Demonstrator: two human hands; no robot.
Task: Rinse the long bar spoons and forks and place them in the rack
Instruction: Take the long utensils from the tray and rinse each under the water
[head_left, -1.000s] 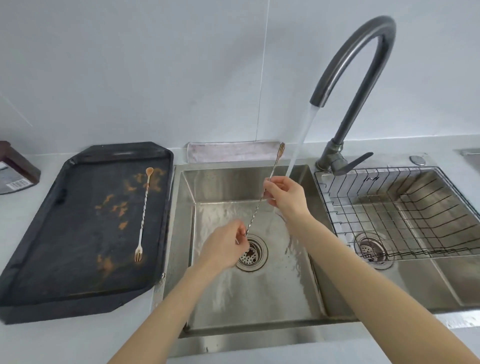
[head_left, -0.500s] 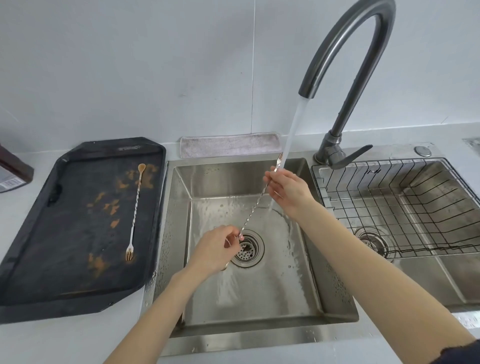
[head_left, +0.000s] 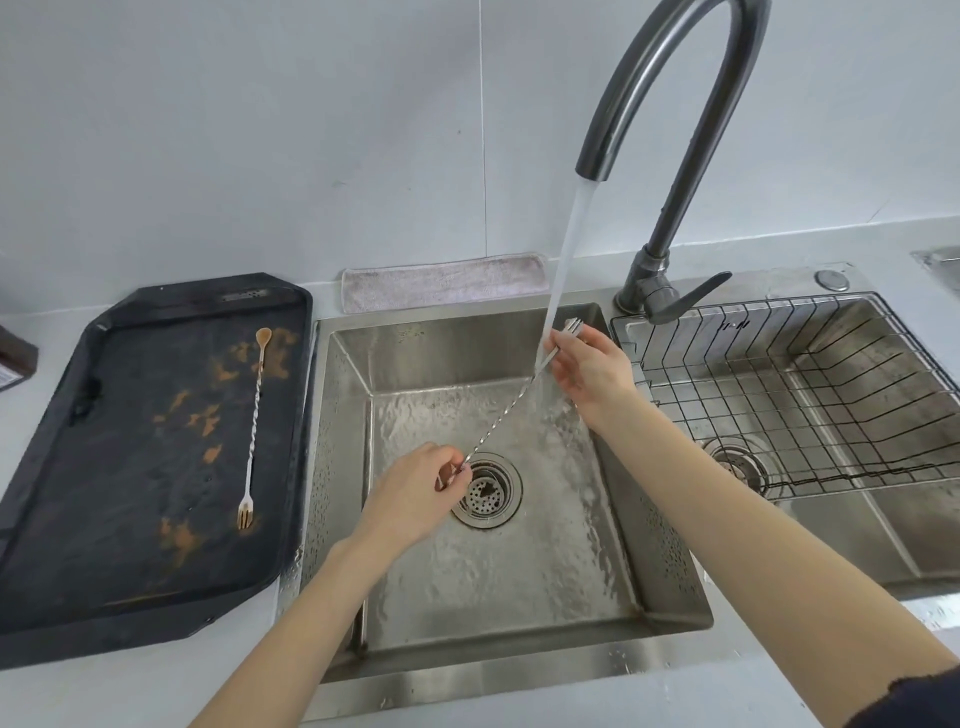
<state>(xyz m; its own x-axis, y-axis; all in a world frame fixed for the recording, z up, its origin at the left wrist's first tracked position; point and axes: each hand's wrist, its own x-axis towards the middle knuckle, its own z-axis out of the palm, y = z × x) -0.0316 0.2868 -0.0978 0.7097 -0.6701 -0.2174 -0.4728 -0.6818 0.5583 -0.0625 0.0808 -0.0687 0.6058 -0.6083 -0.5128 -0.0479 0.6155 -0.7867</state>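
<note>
A long twisted bar spoon-fork (head_left: 503, 415) slants across the left sink basin (head_left: 654, 587) under the running water stream (head_left: 563, 254). My right hand (head_left: 592, 371) grips its upper end, where fork tines stick out by the stream. My left hand (head_left: 415, 493) pinches its lower end just left of the drain (head_left: 488, 491). A second bar spoon-fork (head_left: 253, 421), stained brown, lies on the black tray (head_left: 62, 519) at the left, spoon end far, fork end near. The wire rack (head_left: 810, 395) sits in the right basin with no utensils visible in it.
The dark gooseneck faucet (head_left: 670, 171) arches over the sink with its lever (head_left: 691, 301) at the base. A folded grey cloth (head_left: 444, 280) lies behind the left basin. Brown stains spot the tray. A dark box (head_left: 15, 358) stands at the far left edge.
The utensel's upper end has moved into the water stream with my right hand. My left hand has stayed by the drain, still holding the lower end. The camera view has shifted slightly.
</note>
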